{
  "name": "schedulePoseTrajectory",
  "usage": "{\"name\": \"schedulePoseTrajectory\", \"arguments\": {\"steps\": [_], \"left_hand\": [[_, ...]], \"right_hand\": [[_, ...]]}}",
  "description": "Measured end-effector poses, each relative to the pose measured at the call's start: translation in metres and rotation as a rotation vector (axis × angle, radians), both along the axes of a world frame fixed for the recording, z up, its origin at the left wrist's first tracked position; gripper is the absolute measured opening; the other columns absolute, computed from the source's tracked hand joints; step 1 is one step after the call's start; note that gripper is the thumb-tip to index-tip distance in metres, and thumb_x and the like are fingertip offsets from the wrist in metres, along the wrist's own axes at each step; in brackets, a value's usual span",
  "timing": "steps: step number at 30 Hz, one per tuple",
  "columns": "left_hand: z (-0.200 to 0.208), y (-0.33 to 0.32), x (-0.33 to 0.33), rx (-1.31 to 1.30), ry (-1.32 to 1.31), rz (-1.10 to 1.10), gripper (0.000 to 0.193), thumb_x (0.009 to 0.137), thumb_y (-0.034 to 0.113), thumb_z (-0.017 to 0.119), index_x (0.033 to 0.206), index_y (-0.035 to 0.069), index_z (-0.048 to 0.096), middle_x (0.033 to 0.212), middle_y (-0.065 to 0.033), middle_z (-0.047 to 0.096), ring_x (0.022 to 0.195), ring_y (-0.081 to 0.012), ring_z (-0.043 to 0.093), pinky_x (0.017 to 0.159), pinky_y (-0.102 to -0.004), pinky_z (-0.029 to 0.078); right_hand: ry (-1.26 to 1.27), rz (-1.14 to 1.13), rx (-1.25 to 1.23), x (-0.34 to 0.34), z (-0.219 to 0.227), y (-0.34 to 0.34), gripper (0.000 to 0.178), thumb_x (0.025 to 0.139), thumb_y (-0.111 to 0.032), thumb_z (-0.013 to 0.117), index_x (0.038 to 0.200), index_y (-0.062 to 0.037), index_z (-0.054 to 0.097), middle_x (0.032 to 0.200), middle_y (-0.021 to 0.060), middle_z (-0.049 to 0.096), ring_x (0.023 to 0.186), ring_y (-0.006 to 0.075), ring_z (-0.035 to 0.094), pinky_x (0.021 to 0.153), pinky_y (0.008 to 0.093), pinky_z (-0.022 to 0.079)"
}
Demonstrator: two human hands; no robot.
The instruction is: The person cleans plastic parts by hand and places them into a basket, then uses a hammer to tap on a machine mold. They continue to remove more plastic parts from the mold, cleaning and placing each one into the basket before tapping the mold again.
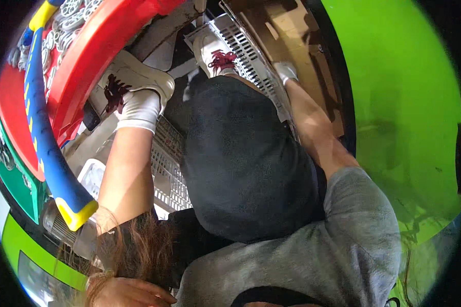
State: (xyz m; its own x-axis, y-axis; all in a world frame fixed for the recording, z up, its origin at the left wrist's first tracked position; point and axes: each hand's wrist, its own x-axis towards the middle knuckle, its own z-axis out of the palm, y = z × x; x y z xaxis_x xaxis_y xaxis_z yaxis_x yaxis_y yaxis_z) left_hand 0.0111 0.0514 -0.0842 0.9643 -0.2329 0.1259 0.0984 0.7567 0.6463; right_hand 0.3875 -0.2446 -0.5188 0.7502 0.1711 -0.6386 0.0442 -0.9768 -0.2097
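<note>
My right hand [286, 72], in a white covering like a glove, reaches down into a brown cardboard box [284, 30] at the upper right. Its fingers are too small and hidden to make out, and so is anything in them. A white slotted plastic basket [251, 59] stands right beside that box, close to the hand. At the lower left, my left hand [130, 294] lies by my dark shorts, fingers stretched out and nothing seen in it. The picture's lower edge cuts it off in part.
A red bin [105, 43] holds many looped grey parts [69, 23]. In front of it curves a blue and yellow handle [48, 138]. Left stands a green bin [23, 174]. Another white slotted basket [166, 169] sits between my legs. A bright green surface [394, 77] rises at right.
</note>
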Motion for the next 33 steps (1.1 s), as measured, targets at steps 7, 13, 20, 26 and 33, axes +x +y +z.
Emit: {"name": "schedulePoseTrajectory", "arguments": {"steps": [7, 13, 20, 26, 33], "left_hand": [[0.006, 0.002, -0.004, 0.068, -0.038, 0.025, 0.020, 0.086, 0.019, 0.054, 0.094, 0.004, 0.064, 0.090, -0.0166, 0.060, 0.078, -0.0271, 0.058, 0.074, -0.0404, 0.046], [0.027, 0.008, -0.009, 0.192, -0.089, 0.079, 0.020, 0.084, 0.019, 0.057, 0.094, 0.003, 0.064, 0.090, -0.0157, 0.060, 0.076, -0.0260, 0.058, 0.072, -0.0400, 0.045], [0.040, 0.009, -0.005, 0.271, -0.121, 0.106, 0.021, 0.082, 0.020, 0.061, 0.094, 0.002, 0.065, 0.089, -0.0148, 0.060, 0.075, -0.0248, 0.058, 0.070, -0.0394, 0.045], [0.037, 0.010, 0.006, 0.264, -0.166, 0.091, 0.022, 0.081, 0.020, 0.064, 0.093, 0.002, 0.065, 0.088, -0.0139, 0.059, 0.073, -0.0238, 0.057, 0.068, -0.0389, 0.045], [0.048, 0.007, -0.001, 0.216, 0.000, 0.024, 0.023, 0.083, 0.022, 0.063, 0.095, 0.003, 0.066, 0.089, -0.0105, 0.059, 0.075, -0.0226, 0.057, 0.072, -0.0382, 0.045]], "right_hand": [[-0.059, 0.065, 0.302, -0.005, -0.004, -0.001, 0.043, 0.079, -0.039, 0.052, 0.095, -0.0013, 0.064, 0.100, 0.0229, 0.062, 0.097, 0.0374, 0.057, 0.083, 0.0413, 0.042], [-0.076, 0.134, 0.074, 0.021, -0.016, 0.016, 0.046, 0.081, -0.045, 0.049, 0.097, -0.0053, 0.065, 0.100, 0.0220, 0.061, 0.097, 0.0380, 0.057, 0.082, 0.0415, 0.043], [0.073, 0.000, 0.426, 0.015, -0.027, 0.002, 0.042, 0.082, -0.039, 0.053, 0.105, -0.0059, 0.063, 0.105, 0.0179, 0.063, 0.100, 0.0303, 0.059, 0.084, 0.0375, 0.044], [0.132, -0.024, 0.333, 0.033, -0.034, 0.027, 0.038, 0.083, -0.036, 0.054, 0.105, -0.0060, 0.064, 0.104, 0.0178, 0.063, 0.096, 0.0316, 0.060, 0.078, 0.0388, 0.046], [0.096, 0.058, 0.098, 0.047, -0.027, 0.067, 0.069, 0.078, -0.055, 0.051, 0.126, -0.0058, 0.045, 0.126, 0.0205, 0.049, 0.116, 0.0329, 0.049, 0.089, 0.0403, 0.042]]}}
